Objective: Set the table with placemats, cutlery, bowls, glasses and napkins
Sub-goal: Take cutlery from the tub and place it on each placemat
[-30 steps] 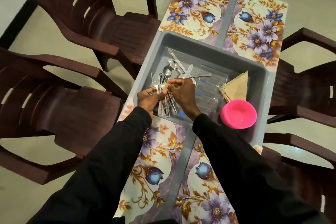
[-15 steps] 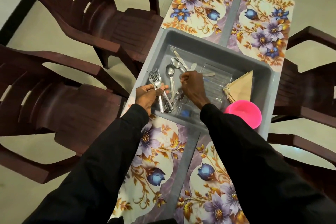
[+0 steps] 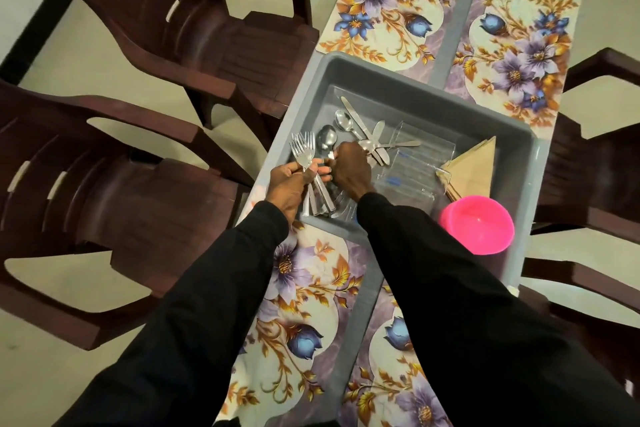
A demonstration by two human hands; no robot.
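Steel forks [image 3: 304, 152] sat clamped in the left hand [image 3: 287, 184]; the right hand [image 3: 349, 166], pinching a spoon [image 3: 327, 142] mid-frame, should lift it clear singly.

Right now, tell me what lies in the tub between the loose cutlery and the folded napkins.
In the head view, clear glasses lie on their sides between the loose cutlery and the folded napkins, inside the grey tub.

Two dark brown plastic chairs [image 3: 149, 55] [image 3: 104, 218] stood left of the worktop [image 3: 467, 0]. Further chair arms [image 3: 602, 104] showed on its right. The floor [image 3: 52, 374] was pale.
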